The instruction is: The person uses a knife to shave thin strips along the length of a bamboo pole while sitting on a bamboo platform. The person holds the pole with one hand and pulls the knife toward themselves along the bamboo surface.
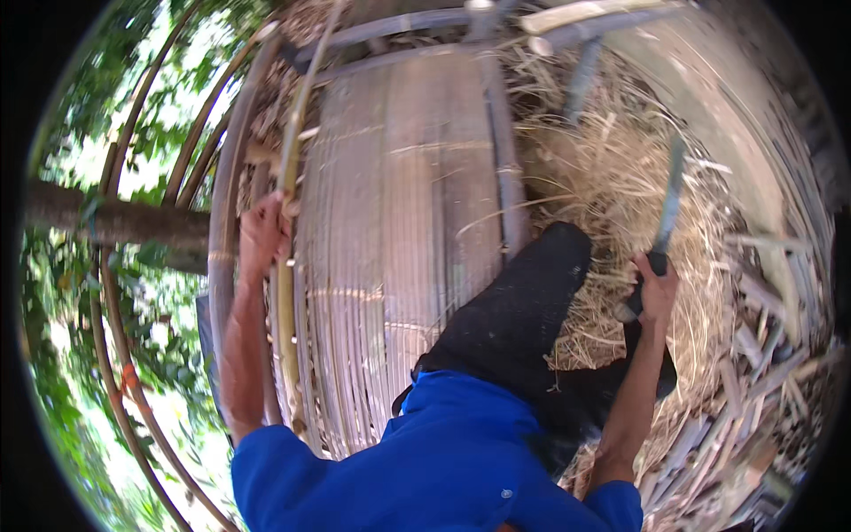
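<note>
My left hand (264,232) is closed around a long, thin, yellowish bamboo pole (296,133). The pole runs lengthwise along the left side of a slatted bamboo bench (399,186), with stubs along its length. Out to the right, my right hand (658,291) grips a machete (672,191) by its dark handle. Its blade points away from me, over dry straw, well apart from the pole. Both hands look slightly smeared.
Dry straw (612,177) covers the ground right of the bench. Split wood and bamboo scraps (709,443) are heaped at the lower right. Cut bamboo lengths (594,19) lie at the far end. A tree trunk (115,217) and leafy plants border the left.
</note>
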